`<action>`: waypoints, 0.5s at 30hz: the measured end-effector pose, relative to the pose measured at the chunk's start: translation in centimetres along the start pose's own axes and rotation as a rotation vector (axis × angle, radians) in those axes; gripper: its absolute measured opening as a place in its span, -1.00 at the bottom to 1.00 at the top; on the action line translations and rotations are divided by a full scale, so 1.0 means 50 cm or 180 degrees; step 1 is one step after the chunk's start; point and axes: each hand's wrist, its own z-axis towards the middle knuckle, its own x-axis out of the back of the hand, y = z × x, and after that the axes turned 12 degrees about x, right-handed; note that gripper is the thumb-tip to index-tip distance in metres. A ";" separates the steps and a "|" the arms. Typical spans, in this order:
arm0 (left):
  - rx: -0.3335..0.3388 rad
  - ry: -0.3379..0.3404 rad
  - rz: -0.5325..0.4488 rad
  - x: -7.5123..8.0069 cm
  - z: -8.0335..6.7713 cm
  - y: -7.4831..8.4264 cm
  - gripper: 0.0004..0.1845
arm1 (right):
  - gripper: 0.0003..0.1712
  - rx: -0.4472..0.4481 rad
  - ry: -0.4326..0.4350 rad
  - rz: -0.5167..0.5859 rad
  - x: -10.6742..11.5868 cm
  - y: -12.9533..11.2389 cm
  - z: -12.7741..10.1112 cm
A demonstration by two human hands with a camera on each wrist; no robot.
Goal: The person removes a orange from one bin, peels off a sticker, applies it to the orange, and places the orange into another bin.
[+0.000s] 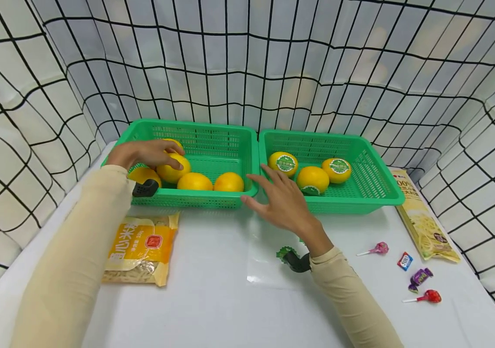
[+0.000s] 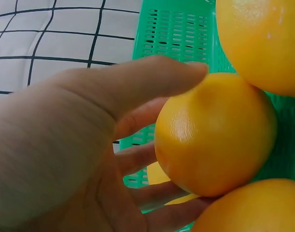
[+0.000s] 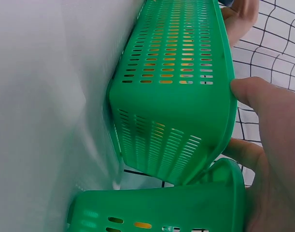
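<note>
1. Near edge: the smooth white table top [image 1: 230, 309] carries a crinkly yellow plastic food packet [image 1: 143, 249] at near left and small foil-wrapped sweets and lollipops [image 1: 417, 278] at near right. A sleeve dragged back across them could sweep these light things off the table.

2. Middle: the right hand [image 1: 284, 200] lies with its fingers spread and straight, holding nothing. In the right wrist view its thumb touches the rim where the two baskets meet. A push here could slide the light, perforated green plastic basket on the right [image 1: 386, 193] over the slick surface, and its three stickered yellow fruits [image 1: 313, 179] could roll.

3. Far left: the left hand [image 1: 143, 153] has its fingers curled over a round, glossy yellow-orange fruit [image 1: 173, 169] inside the perforated green plastic basket on the left [image 1: 212, 137], towards its left end. The left wrist view shows the fingers [image 2: 137, 159] cupping its waxy, faintly dimpled skin. The grip looks shallow, so the fruit could slip and knock its neighbours [image 1: 210, 182], which crowd just beside it.

4. Farthest: a soft white cloth with a black grid [image 1: 247, 58] hangs behind; it poses little risk.
</note>
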 end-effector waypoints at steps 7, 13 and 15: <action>-0.0034 0.0079 0.0069 -0.001 0.009 0.009 -0.35 | -0.28 0.0003 -0.0005 0.0003 0.003 0.000 -0.001; -0.0088 0.0194 -0.0019 -0.005 0.015 -0.002 -0.39 | -0.29 0.0005 -0.0006 0.0024 0.003 0.001 -0.003; -0.0095 0.0256 -0.0058 -0.005 0.012 -0.005 -0.40 | -0.28 0.0013 -0.0014 0.0034 0.002 0.002 -0.002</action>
